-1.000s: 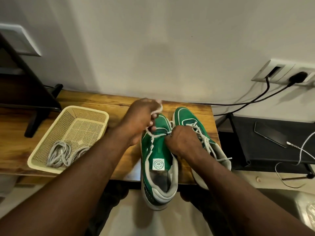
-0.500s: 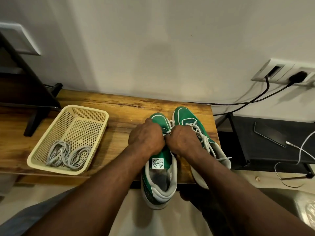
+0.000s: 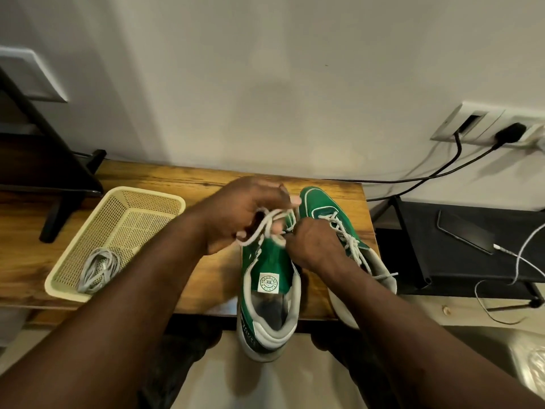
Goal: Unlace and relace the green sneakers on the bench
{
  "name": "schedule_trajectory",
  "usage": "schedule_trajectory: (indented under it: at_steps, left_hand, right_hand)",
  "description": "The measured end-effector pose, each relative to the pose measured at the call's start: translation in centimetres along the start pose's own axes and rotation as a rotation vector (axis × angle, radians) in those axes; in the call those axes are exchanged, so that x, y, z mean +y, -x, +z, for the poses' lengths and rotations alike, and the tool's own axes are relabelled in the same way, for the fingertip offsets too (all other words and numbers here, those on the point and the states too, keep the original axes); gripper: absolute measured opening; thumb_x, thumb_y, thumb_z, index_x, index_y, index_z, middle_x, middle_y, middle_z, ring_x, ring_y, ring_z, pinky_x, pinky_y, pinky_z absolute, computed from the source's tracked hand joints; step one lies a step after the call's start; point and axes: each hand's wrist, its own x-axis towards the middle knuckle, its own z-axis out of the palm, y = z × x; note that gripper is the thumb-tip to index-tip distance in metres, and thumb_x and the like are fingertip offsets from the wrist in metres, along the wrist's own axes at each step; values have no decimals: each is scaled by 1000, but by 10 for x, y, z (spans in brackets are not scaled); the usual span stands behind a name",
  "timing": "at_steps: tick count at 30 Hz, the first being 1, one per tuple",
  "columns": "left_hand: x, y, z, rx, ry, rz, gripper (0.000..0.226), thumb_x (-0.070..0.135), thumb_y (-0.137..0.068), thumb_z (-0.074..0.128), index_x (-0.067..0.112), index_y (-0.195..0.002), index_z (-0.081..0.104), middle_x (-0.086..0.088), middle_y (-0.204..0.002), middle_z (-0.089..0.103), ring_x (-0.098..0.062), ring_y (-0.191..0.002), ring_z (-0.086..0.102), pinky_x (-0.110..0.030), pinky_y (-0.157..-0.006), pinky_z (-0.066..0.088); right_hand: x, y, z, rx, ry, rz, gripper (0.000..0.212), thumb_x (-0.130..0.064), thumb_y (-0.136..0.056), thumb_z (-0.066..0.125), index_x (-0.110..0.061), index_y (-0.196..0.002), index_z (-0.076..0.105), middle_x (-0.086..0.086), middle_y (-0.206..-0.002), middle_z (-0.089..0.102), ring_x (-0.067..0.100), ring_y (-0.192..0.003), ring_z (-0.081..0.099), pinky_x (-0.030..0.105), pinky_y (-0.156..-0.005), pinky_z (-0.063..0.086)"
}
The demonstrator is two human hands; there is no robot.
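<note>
I log the left hand [image 3: 247, 211] curled round a loop of white lace [image 3: 263, 230] and the right hand [image 3: 312, 243] pinching that lace over the nearer green sneaker [image 3: 269, 271], centre frame. The laced green sneaker [image 3: 320, 202] lies just right of it on the wooden bench [image 3: 165, 176]. At lower left, a cream basket [image 3: 118, 191] holds a grey coiled cord [image 3: 98, 268].

Cream mesh basket [image 3: 141, 191] holding grey coiled cord [image 3: 98, 268]; phone [image 3: 466, 236], white cable [image 3: 499, 247] attached, on black stand [image 3: 427, 261]; wall socket [image 3: 477, 125].
</note>
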Motion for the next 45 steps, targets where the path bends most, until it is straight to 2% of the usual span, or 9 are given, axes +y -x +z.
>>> schedule_trajectory:
  at_steps: [3, 9, 17, 24, 27, 31, 37, 42, 45]
  left_hand:
    - [-23, -21, 9, 356, -896, -157, 24, 48, -93, 71, 25, -95, 65, 4, -92, 68, -11, -78, 62, -28, -60, 44]
    - [-54, -41, 17, 306, -1114, -264, 20, 42, -98, 65, 26, -110, 65, -2, -106, 68, -24, -93, 64, -38, -75, 53]
    - [-54, -36, 12, 401, -969, -159, 10, 35, -85, 73, 31, -87, 65, 6, -87, 67, -19, -80, 64, -35, -70, 56]
    - [-45, -28, -1, 388, -1148, 36, 20, 31, -90, 72, 40, -108, 69, 6, -104, 69, -23, -92, 64, -33, -68, 50]
    - [-45, -27, -8, 537, -1088, 18, 6, 36, -93, 70, 34, -94, 75, 7, -105, 72, -22, -93, 65, -30, -70, 43]
    - [-56, -33, -25, 680, -806, -153, 27, 27, -96, 64, 23, -69, 59, 0, -96, 72, -27, -90, 64, -35, -80, 53]
    - [-54, -31, -21, 614, -722, -235, 23, 21, -104, 51, 13, -95, 71, -12, -104, 71, -33, -96, 64, -35, -75, 48]
    - [-51, -31, -16, 640, -497, -264, 23, 9, -101, 54, 1, -110, 74, -20, -112, 74, -40, -106, 69, -44, -89, 59]
    - [-52, -33, -12, 624, -352, -308, 24, 12, -101, 59, 3, -118, 73, -19, -117, 73, -37, -110, 70, -45, -94, 60]
  right_hand:
    - [0, -1, 0, -6, 18, -12, 37, -34, -99, 59, -17, -68, 49, 0, -69, 52, 13, -59, 49, 26, -48, 30]
    - [-1, 2, -10, -14, 17, -99, 40, -28, -98, 58, -14, -61, 51, 3, -61, 52, 16, -55, 48, 27, -49, 29]
    - [-2, 6, -17, -25, 4, -218, 42, -23, -98, 57, -14, -58, 50, 6, -57, 54, 22, -55, 50, 29, -49, 29]
    - [-15, 5, -22, -47, -72, -238, 42, -20, -99, 54, -17, -58, 49, 2, -61, 51, 17, -58, 48, 32, -55, 34]
    - [-18, 6, -22, -178, -202, -197, 20, -11, -96, 59, -6, -81, 71, 10, -78, 74, 29, -72, 73, 45, -75, 61]
    - [-8, -2, -33, -131, -330, -4, 15, -6, -102, 55, -6, -103, 70, 13, -93, 78, 32, -80, 78, 49, -82, 65]
    - [1, -5, -37, -48, 67, 13, 26, -15, -97, 58, -13, -118, 74, 10, -111, 74, 25, -95, 69, 39, -84, 60]
    - [-12, 6, -25, -274, -356, -74, 29, -39, -103, 64, -11, -106, 69, 10, -89, 80, 24, -71, 79, 37, -72, 65]
    - [-25, 17, -16, -352, -239, -158, 44, -54, -90, 76, -16, -108, 64, 7, -88, 78, 23, -70, 77, 40, -77, 65]
